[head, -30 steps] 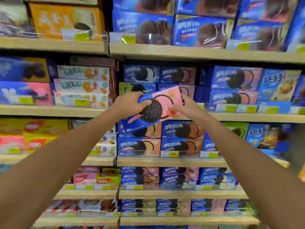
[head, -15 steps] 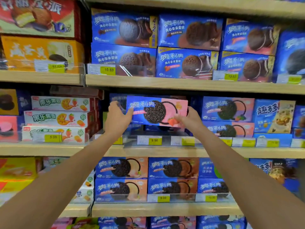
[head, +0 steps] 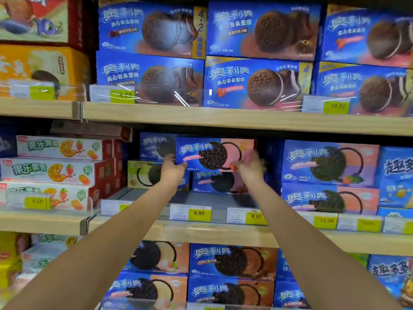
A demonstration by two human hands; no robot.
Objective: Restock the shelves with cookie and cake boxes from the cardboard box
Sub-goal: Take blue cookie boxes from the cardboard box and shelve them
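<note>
Box [head: 212,154]: lifted from a tilted hold before the shelves, now level inside the middle shelf [head: 201,233] bay and seemingly resting atop the lower box [head: 214,182]. Placement judged nearly done; release pending. Left hand [head: 172,168]: fingers curled round the box's lower left corner, gripping. Right hand [head: 249,165]: motion-blurred, fingers clasped on the right end. Full stacks flanked the bay.

Both arms were extended forward and upward; left hand [head: 173,169] and right hand [head: 250,166] pinched opposite ends of the cookie box [head: 214,153].
</note>
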